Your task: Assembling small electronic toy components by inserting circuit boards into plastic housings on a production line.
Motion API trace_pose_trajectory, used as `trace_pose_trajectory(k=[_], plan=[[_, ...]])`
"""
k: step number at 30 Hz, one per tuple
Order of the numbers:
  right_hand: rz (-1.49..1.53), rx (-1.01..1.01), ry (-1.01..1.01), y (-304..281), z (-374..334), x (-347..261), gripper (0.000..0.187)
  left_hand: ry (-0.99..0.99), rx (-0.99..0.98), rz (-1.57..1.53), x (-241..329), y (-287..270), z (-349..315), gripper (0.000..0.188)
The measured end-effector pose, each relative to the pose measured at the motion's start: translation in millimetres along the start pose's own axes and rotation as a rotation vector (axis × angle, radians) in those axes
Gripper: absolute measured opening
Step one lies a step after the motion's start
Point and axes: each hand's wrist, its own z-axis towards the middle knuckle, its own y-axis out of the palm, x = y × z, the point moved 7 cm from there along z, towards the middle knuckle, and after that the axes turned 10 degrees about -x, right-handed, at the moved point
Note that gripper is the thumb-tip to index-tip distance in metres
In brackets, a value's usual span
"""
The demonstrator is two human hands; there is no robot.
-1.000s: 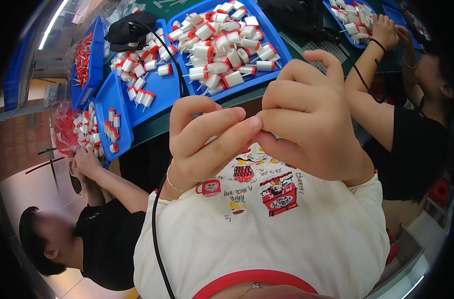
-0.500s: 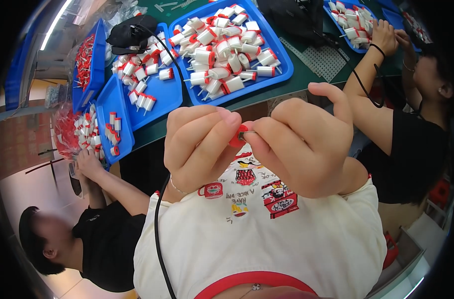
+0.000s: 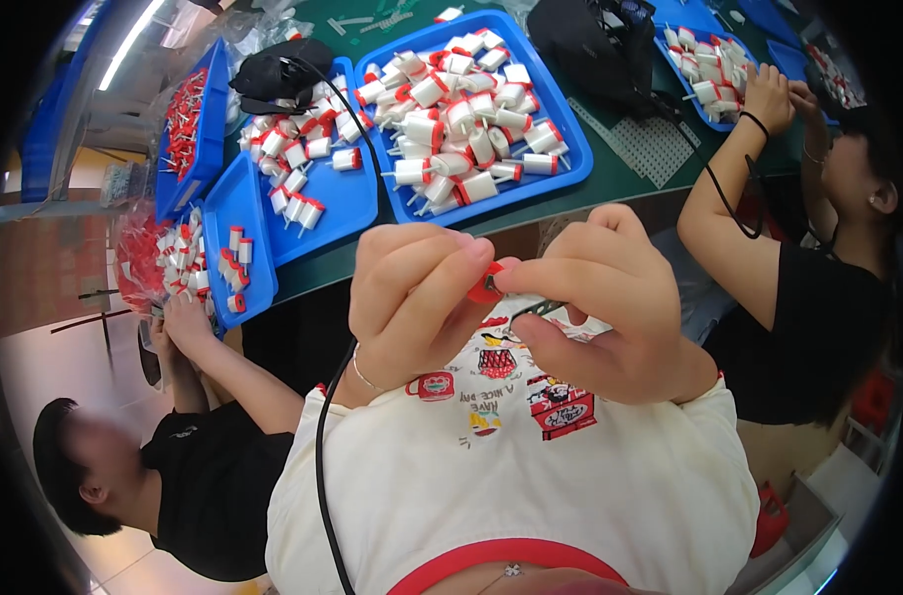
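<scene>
We are pinching a small red piece [image 3: 486,289] in our left hand [image 3: 404,293], on our side of the big blue tray [image 3: 576,177]; our right hand [image 3: 610,302] is touching it with the forefinger, its thumb standing apart (we are not making out its other fingers' hold). We are risking a drop if that forefinger is pushing sideways.
</scene>
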Motion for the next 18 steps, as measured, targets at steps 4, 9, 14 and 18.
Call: trace_pose_trajectory(k=[4,9,14,18], plan=[[0.019,-0.026,0.023,6,1,1,0.031,-0.013,0.009,0.007,-1,-2,-1,0.042],[0.144,-0.034,0.111,6,2,4,0.031,0.008,0.036,0.065,2,-7,1,0.039],[0.170,-0.030,0.129,8,0,3,0.032,0.003,0.055,0.079,4,-8,3,0.039],[0.128,-0.044,0.098,6,3,-4,0.034,0.034,0.071,0.080,6,-10,3,0.040]])
